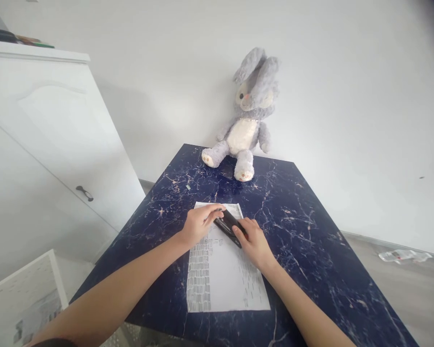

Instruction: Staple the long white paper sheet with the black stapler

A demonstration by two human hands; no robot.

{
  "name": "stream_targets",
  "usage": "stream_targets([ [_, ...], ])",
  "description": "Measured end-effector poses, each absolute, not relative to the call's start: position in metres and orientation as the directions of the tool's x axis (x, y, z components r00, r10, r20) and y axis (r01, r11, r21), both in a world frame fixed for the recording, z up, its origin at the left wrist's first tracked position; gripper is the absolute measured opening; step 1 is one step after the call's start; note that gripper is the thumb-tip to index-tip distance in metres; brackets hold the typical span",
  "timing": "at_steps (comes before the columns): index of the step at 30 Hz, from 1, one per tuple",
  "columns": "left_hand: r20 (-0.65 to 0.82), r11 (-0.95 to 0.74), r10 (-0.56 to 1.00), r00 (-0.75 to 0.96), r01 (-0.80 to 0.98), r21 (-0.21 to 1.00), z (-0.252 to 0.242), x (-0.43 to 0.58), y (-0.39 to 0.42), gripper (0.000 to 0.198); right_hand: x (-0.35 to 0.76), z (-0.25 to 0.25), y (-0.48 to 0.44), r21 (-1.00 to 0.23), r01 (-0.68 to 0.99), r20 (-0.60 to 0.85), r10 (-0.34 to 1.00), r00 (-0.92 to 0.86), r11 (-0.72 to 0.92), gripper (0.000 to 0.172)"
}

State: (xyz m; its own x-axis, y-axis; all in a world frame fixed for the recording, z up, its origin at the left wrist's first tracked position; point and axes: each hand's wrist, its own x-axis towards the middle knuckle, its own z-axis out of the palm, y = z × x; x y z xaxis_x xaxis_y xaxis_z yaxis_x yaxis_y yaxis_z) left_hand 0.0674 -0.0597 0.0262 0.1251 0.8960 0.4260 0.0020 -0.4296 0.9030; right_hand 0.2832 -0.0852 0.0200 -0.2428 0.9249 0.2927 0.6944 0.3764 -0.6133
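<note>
A black stapler [228, 224] slants over the upper part of a printed sheet of paper [226, 274]. Closed around its near right end is my right hand [253, 242], thumb on top. The fingertips of my left hand [201, 222] pinch the stapler's far left end. Below the hands, the paper lies flat, with rows of dense print down its left side and sparser marks on the right. Whether the stapler's jaw touches the paper, I cannot tell.
The dark blue marbled table [296, 226] carries the paper. A grey plush rabbit [243, 135] sits at its far edge against the wall. A white cabinet [50, 135] stands left, a white-framed panel [29, 294] lower left. Clear plastic packaging [405, 256] lies on the floor at right.
</note>
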Motion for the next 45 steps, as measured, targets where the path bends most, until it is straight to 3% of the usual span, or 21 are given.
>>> stream_targets([
  [5,0.487,-0.561,0.772,0.408,0.076,0.825,0.024,0.064,-0.066,0.025,0.286,0.027,-0.096,-0.523,0.534,0.600,0.732,-0.323,0.664,0.045],
  [9,0.498,-0.559,0.735,0.460,-0.004,0.829,0.020,0.068,-0.070,0.010,0.288,0.027,-0.102,-0.418,0.407,0.697,0.574,-0.430,0.812,0.054],
  [14,0.670,-0.807,0.541,0.509,0.090,0.583,0.014,0.070,-0.068,0.012,0.287,0.029,-0.102,-0.363,0.348,0.766,0.490,-0.416,0.864,0.048],
  [17,0.671,-0.778,0.628,0.394,0.306,0.549,0.014,0.065,-0.057,0.009,0.293,0.031,-0.092,-0.439,0.483,0.729,0.614,-0.301,0.758,0.028],
  [20,0.559,-0.553,0.801,0.215,0.623,0.553,0.015,0.054,-0.039,0.018,0.318,0.028,-0.068,-0.559,0.671,0.604,0.794,-0.074,0.488,0.015],
  [24,0.383,-0.493,0.858,0.342,0.759,0.425,0.005,0.043,-0.019,0.026,0.377,0.011,-0.027,-0.633,0.767,0.348,0.924,0.159,0.106,0.023],
  [27,0.270,-0.504,0.863,0.427,0.765,0.401,-0.006,0.041,-0.016,0.035,0.416,-0.007,-0.002,-0.608,0.793,0.231,0.951,0.206,-0.024,0.027],
  [29,0.210,-0.517,0.855,0.474,0.747,0.418,-0.009,0.041,-0.016,0.037,0.427,-0.016,0.009,-0.546,0.838,0.245,0.953,0.179,-0.017,0.028],
  [32,0.214,-0.535,0.842,0.495,0.719,0.444,-0.007,0.040,-0.015,0.038,0.419,-0.016,0.013,-0.458,0.888,0.382,0.910,0.164,0.032,0.035],
  [36,0.343,-0.443,0.889,0.304,0.762,0.473,0.000,0.023,-0.001,0.037,0.369,0.008,-0.014,-0.484,0.840,0.565,0.821,0.084,0.247,0.034],
  [40,0.361,-0.182,0.932,0.033,0.904,0.387,-0.007,-0.008,0.021,0.038,0.315,0.034,-0.057,-0.640,0.595,0.427,0.868,-0.251,0.487,0.027],
  [42,0.304,-0.131,0.952,0.023,0.931,0.341,-0.014,-0.020,0.028,0.048,0.298,0.039,-0.070,-0.663,0.523,0.359,0.841,-0.405,0.535,0.027],
  [45,0.253,-0.151,0.965,0.070,0.937,0.314,-0.020,-0.027,0.033,0.052,0.290,0.035,-0.076,-0.657,0.519,0.315,0.824,-0.470,0.547,0.038],
])
